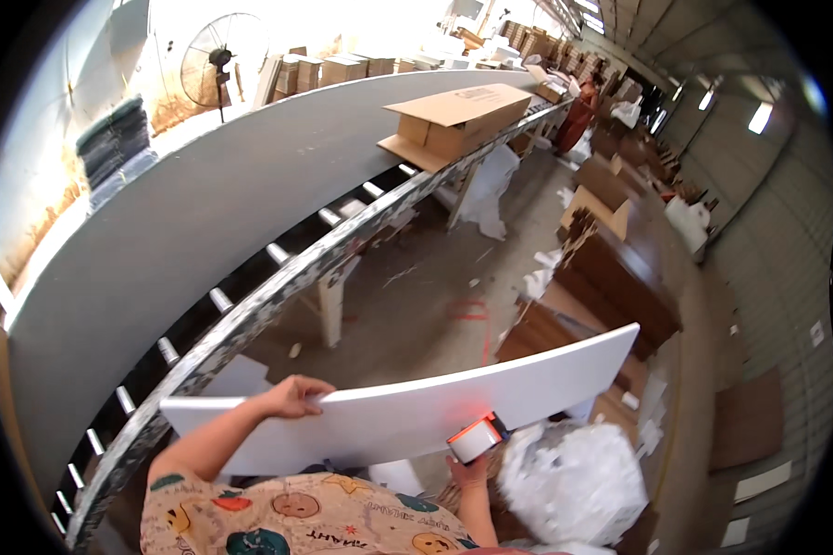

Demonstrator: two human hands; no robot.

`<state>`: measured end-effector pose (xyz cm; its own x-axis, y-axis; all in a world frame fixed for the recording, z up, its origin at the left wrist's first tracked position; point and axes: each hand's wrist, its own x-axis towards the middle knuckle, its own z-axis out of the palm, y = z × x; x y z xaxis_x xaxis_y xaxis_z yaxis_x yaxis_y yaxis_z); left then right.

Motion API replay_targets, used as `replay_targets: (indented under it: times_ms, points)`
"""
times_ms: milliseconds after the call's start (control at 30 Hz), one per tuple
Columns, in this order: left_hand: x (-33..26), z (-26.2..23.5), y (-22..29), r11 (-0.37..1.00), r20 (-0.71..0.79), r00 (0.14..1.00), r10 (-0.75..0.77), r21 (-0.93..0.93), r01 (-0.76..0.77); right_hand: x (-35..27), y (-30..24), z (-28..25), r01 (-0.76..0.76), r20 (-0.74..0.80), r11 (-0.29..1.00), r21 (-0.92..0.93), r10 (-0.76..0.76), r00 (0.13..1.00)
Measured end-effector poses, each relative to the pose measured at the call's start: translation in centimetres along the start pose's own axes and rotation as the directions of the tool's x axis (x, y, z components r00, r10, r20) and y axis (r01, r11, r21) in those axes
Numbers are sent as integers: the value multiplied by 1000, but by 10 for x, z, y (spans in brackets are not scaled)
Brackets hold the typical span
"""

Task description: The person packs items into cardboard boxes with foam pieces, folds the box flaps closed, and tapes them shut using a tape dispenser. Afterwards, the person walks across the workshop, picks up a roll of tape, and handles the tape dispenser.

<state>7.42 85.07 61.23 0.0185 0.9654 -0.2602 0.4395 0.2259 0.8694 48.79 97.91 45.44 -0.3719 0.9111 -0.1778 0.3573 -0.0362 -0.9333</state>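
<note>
A long white board point(398, 402) stands on edge in front of me, slanting up toward the right. My left hand point(296, 397) is closed over its top edge, left of the middle, fingers hooked on the far side. Lower right of the board's middle, my right hand point(469, 473) grips a small boxy device point(475, 439) with a white face, an orange rim and a dark end. The device is close to the board's near face; whether it touches cannot be made out. A red glow shows on the board just above it.
A roller conveyor point(278, 254) runs from lower left to far right, with an open cardboard box point(463, 120) on it. Beside my right hand sits a white plastic-wrapped bundle point(574, 481). Brown panels point(620, 277) stand at right. A person point(578, 116) is farther back.
</note>
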Motion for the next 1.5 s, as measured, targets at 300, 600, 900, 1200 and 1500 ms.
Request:
replay_targets:
  times_ms: [300, 600, 900, 1200, 1500]
  points:
    - [372, -90, 137, 992, 263, 959, 105, -92, -83, 240, -11, -133, -152, -214, 591, 792, 501, 838]
    - [633, -160, 215, 962, 46, 992, 114, -256, -98, 580, -62, -266, 358, -283, 741, 568, -232, 930]
    - [754, -332, 162, 425, -637, 721, 272, 752, 504, 860, -229, -318, 385, -317, 450, 806, -221, 922]
    - [712, -415, 229, 418, -712, 252, 655, 619, 665, 1109, -328, -294, 194, -198, 652, 733, -68, 978]
    - [713, -467, 233, 247, -767, 92, 636, 314, 917, 1368, -398, -229, 151, -16, 719, 679, -192, 981]
